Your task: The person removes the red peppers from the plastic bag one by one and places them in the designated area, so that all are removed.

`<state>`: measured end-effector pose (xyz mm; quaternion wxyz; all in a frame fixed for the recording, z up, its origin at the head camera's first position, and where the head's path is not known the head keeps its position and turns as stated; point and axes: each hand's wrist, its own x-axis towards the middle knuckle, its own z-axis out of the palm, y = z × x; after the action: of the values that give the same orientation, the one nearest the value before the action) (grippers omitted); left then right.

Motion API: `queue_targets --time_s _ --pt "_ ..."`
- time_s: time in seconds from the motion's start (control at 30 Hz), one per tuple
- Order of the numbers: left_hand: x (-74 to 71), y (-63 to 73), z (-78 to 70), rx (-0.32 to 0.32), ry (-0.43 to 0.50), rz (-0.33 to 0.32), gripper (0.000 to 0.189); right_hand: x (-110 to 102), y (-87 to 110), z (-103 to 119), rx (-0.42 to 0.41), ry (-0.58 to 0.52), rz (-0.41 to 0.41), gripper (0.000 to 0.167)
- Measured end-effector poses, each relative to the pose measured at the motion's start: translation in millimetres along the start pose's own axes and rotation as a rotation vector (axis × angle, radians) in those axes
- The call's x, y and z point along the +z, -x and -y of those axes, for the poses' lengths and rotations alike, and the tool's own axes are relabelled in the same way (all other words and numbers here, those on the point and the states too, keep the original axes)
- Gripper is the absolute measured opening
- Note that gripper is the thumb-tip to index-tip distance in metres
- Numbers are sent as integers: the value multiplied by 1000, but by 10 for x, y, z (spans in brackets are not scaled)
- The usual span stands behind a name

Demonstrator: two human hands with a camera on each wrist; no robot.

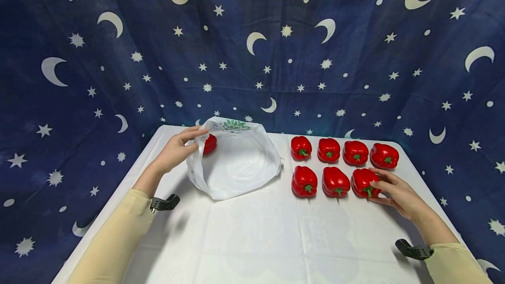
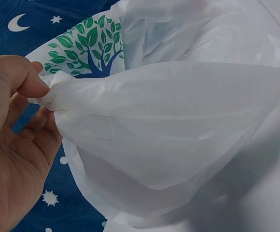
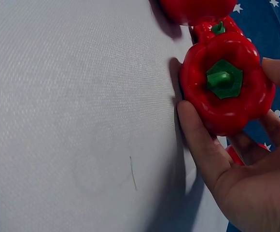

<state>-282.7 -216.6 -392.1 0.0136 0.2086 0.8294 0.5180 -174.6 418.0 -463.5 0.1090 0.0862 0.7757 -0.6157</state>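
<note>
My left hand [image 1: 176,149] pinches the rim of a white plastic bag [image 1: 236,189] between thumb and fingers. The bag's mouth gapes toward me, and a green-leaved tree print [image 2: 89,48] shows on it in the left wrist view. Inside, at the left, lies one red bell pepper [image 1: 210,144], partly hidden by the rim. Over on the right, my right hand [image 1: 401,194] grips the rightmost red bell pepper [image 1: 360,182] of the front row, its fingers and thumb around the sides. The green stem [image 3: 222,79] of that pepper faces the right wrist camera.
Two more red bell peppers [image 1: 336,182] stand to the left of the gripped one. Behind them runs a back row of several others, the end pepper [image 1: 384,156] close to my right hand. A white cloth covers the table [image 1: 252,240]; a dark blue star-and-moon curtain [image 1: 292,47] hangs behind.
</note>
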Motion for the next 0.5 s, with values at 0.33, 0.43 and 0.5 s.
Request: queue_targets --time_s 0.33,0.43,0.5 --pt "-2 0 11 -1 -4 2 48 -16 4 -11 0 38 -9 81" --pt "-4 1 8 -4 -4 4 48 -17 4 -12 1 48 -11 81" --pt "-4 1 9 -6 -1 3 49 -15 6 -9 2 59 -11 82"
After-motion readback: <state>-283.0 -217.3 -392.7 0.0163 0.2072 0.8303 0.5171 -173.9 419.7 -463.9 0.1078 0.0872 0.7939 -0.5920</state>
